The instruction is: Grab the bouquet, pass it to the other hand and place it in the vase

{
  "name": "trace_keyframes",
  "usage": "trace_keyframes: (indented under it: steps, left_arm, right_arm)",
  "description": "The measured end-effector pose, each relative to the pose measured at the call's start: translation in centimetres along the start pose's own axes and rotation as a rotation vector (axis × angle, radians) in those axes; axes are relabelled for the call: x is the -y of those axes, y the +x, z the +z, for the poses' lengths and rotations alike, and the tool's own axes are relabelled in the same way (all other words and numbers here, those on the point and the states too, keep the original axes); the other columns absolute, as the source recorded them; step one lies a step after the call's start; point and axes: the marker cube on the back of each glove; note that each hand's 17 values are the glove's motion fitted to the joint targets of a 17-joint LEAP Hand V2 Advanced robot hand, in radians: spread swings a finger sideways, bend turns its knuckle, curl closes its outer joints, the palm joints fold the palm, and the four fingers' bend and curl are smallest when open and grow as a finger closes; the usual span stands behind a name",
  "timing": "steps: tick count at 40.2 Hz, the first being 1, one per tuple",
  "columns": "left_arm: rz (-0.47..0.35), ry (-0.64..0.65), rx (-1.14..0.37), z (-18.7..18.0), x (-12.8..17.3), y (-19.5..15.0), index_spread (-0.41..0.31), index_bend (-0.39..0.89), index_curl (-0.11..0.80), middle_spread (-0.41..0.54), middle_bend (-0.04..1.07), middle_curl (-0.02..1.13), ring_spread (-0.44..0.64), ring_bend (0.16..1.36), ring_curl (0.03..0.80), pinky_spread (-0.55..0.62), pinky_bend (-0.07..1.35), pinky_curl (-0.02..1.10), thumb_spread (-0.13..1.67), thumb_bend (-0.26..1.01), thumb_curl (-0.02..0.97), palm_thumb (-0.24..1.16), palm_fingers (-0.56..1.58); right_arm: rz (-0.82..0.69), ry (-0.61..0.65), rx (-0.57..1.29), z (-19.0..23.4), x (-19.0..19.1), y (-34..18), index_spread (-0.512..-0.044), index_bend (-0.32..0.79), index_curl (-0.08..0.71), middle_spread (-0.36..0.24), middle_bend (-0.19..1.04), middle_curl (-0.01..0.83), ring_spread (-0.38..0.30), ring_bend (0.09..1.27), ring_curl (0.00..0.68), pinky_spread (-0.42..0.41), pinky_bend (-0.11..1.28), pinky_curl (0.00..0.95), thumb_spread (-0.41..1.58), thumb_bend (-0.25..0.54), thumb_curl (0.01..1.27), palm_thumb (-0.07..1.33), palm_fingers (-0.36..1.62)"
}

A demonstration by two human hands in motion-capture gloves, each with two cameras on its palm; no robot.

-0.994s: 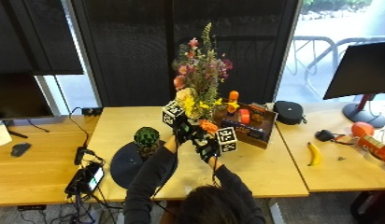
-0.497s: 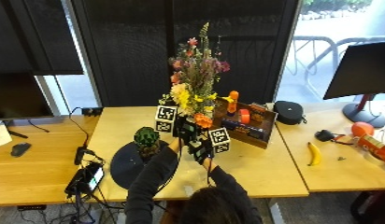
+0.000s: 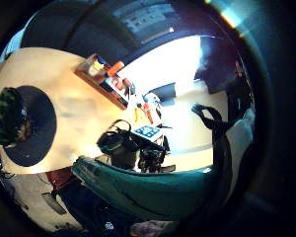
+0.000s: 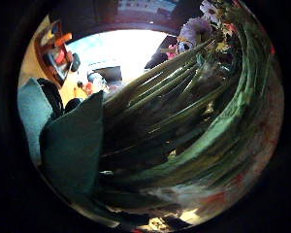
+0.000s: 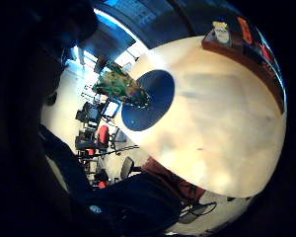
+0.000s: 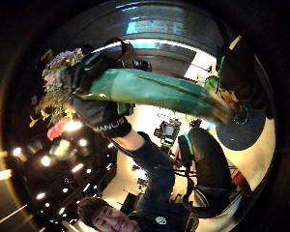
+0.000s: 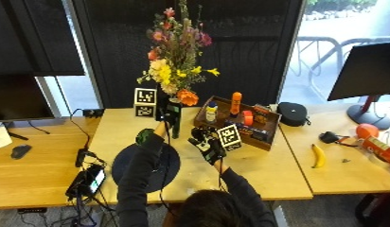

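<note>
Two gloved hands are raised above the light wooden worktop (image 7: 258,165) near the frame's centre. The left hand (image 7: 164,112) is wrapped round the green stems of the tall mixed-flower bouquet (image 7: 176,56), holding it upright, its pink, yellow and orange blooms reaching the upper middle against the dark window. The right hand (image 7: 204,142) sits just right of the stems and apart from them, fingers loosely curled around nothing. Lower left of the left hand, the green patterned vase (image 7: 145,137) stands on a round dark blue mat (image 7: 135,168). A wooden tray of bottles (image 7: 240,124) lies to the right.
</note>
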Motion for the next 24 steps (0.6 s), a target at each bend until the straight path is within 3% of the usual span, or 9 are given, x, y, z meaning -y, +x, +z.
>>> trace_keyframes:
  steps: [10,11,24]
  left_arm:
    - [-0.006,0.165,0.047,-4.9,3.6,1.4,-0.374,0.66,0.584,-0.352,0.83,0.61,-0.37,0.89,0.506,-0.39,0.62,0.51,0.59,-0.03,0.625,0.8,1.38]
    - [-0.005,0.177,0.049,-5.4,3.9,1.4,-0.374,0.66,0.585,-0.352,0.83,0.61,-0.37,0.89,0.507,-0.39,0.62,0.51,0.58,-0.03,0.628,0.8,1.38]
    - [-0.037,0.273,0.082,-9.8,5.8,-1.5,-0.37,0.65,0.602,-0.348,0.83,0.61,-0.37,0.86,0.504,-0.39,0.62,0.51,0.56,-0.03,0.667,0.79,1.36]
  right_arm:
    - [0.003,0.037,-0.102,-2.8,0.2,1.0,-0.282,0.13,0.437,-0.263,0.3,0.5,-0.234,0.47,0.446,-0.181,0.35,0.426,1.0,-0.033,0.43,0.77,0.98]
    - [0.004,0.04,-0.12,-3.0,0.1,1.3,-0.286,0.14,0.435,-0.265,0.25,0.48,-0.231,0.46,0.443,-0.172,0.35,0.422,1.0,-0.032,0.43,0.77,0.95]
    - [0.023,0.065,-0.176,-4.0,-0.5,2.8,-0.291,0.15,0.406,-0.277,0.19,0.453,-0.225,0.38,0.41,-0.1,0.23,0.37,1.03,-0.022,0.43,0.76,0.98]
